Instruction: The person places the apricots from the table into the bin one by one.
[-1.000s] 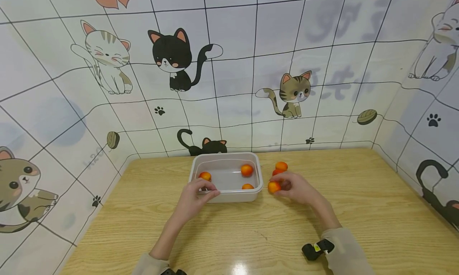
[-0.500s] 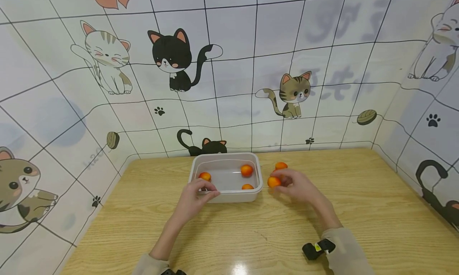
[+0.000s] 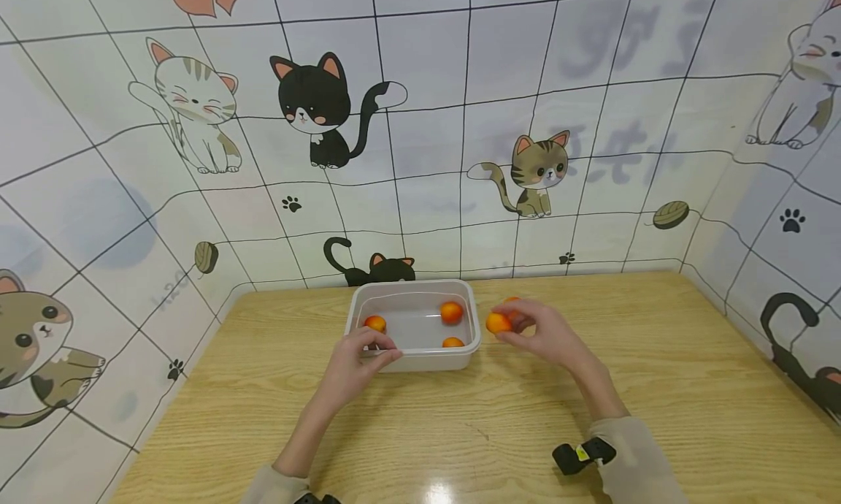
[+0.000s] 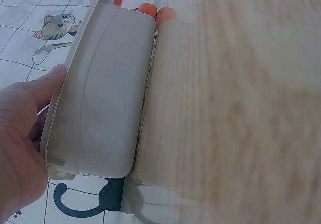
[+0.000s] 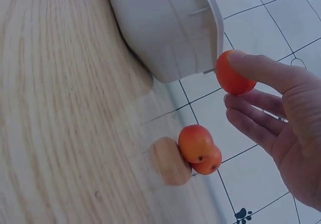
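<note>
My right hand pinches a small orange-red fruit between thumb and fingertips, just right of a light grey plastic box. In the right wrist view this fruit is off the table, level with the box's rim. Two more such fruits lie together on the table below the right hand; in the head view that hand mostly hides them. With thumb outside and fingers inside, my left hand grips the box's near rim at its left end. Inside the box lie three fruits, spaced apart.
The box stands on a wooden table, close to its back edge. Behind and at both sides rise walls covered in a cat print. A black wrist camera sits at the right sleeve.
My right hand has raised the fruit from the table and shifted it slightly back and left, towards the box's right rim. My left hand and the box have stayed put.
</note>
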A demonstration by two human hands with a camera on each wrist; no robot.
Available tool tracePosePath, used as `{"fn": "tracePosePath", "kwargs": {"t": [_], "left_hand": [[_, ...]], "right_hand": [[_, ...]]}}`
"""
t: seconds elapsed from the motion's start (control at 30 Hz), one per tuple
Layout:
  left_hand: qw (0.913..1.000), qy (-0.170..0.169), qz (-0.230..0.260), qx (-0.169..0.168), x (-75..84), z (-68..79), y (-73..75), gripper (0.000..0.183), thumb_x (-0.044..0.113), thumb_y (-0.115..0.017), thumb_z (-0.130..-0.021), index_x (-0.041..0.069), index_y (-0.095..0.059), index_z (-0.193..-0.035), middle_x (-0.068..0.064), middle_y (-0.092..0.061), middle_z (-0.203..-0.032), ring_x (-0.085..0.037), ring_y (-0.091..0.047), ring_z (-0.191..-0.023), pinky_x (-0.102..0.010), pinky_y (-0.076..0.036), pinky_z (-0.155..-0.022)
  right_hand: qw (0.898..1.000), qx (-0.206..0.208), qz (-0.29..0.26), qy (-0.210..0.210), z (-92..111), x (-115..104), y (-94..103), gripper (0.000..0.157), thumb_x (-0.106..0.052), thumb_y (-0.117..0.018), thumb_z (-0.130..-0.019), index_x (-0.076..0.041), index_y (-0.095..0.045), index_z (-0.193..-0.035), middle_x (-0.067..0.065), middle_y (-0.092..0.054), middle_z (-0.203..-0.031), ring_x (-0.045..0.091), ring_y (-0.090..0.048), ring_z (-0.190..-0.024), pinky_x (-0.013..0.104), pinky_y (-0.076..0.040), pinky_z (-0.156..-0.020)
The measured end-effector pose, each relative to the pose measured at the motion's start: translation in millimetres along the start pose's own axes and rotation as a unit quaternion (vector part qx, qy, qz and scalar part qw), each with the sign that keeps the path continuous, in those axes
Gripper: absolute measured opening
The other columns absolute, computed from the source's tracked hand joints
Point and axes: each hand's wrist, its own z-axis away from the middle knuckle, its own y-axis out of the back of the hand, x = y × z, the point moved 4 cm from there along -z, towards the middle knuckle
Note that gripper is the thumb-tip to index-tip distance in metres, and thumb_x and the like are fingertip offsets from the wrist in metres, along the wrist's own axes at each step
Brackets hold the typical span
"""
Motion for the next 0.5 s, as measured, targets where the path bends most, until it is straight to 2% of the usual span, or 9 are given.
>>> {"fn": "tracePosePath", "kwargs": {"t": [0.17, 0.5], "left_hand": [[1.0, -0.003, 0.0, 0.002, 0.3, 0.2, 0.1, 0.014, 0.014, -0.086, -0.08, 0.016, -0.073, -0.085, 0.011, -0.067, -0.084, -0.012, -0.061, -0.082, -0.029, -0.055, -0.076], [1.0, 0.002, -0.001, 0.002, 0.2, 0.6, 0.5, 0.015, 0.015, -0.086, -0.08, 0.017, -0.073, -0.086, 0.012, -0.067, -0.085, -0.011, -0.06, -0.082, -0.028, -0.054, -0.077]], "right_hand": [[1.0, 0.015, 0.003, 0.014, -2.4, -9.7, 2.3, 0.039, -0.008, -0.083, -0.084, -0.004, -0.07, -0.121, 0.006, -0.07, -0.108, 0.016, -0.066, -0.083, 0.036, -0.058, -0.075], [0.998, 0.06, 0.031, 0.003, -7.9, -28.6, 6.4, 0.038, -0.012, -0.082, -0.086, -0.008, -0.07, -0.122, 0.005, -0.07, -0.112, 0.017, -0.064, -0.087, 0.04, -0.057, -0.079]]}}
